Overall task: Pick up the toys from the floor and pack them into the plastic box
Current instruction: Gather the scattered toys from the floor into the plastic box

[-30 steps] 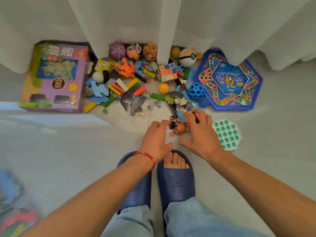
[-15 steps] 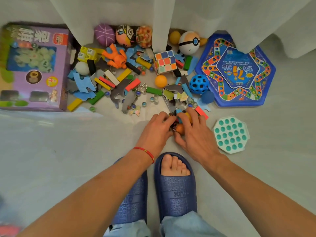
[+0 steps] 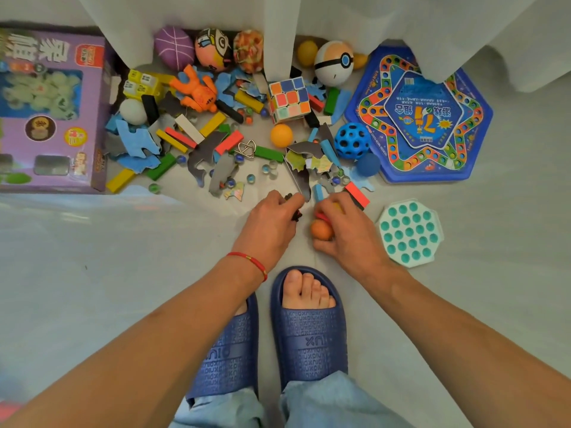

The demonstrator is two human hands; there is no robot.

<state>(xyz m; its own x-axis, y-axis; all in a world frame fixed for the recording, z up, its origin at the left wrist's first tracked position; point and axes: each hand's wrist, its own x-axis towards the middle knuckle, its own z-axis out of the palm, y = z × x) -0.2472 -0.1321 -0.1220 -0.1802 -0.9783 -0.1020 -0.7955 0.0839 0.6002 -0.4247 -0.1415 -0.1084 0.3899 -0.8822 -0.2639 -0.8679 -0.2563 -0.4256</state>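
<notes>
Down at the near edge of the pile: we're crouched over the scatter, both hands working the closest bits, feet in dark blue rubber slides (image 3: 309, 329) right behind them.
Left hand: our left hand (image 3: 267, 225) has its fingers curled tight round some small black pieces (image 3: 297, 215); can't tell exactly what they are, they only poke out past the knuckles.
Right hand: our right hand (image 3: 346, 233) is curled over a small orange ball (image 3: 321, 230), with something red and something yellow tucked up under the fingers too, so it's a full handful.
Where the toys are: most of them lie on the pale floor (image 3: 123, 273) by the white curtain (image 3: 278, 35): wooden colour blocks, grey and blue foam puzzle bits, glass marbles (image 3: 251, 178), a colourful twisty cube (image 3: 289, 98).
The box: no plastic box in view, so we can't say where it sits.
How to do it well, we reckon: cup the palm under the ball so it doesn't roll out on the lift, and don't grab more till these are dropped off.
Watch out: marbles will scoot if nudged, so scoop them with a flat hand rather than pinching.
Big stuff: blue hexagonal board game (image 3: 423, 115) and teal bubble-pop pad (image 3: 409, 233) probably go in flat.
</notes>
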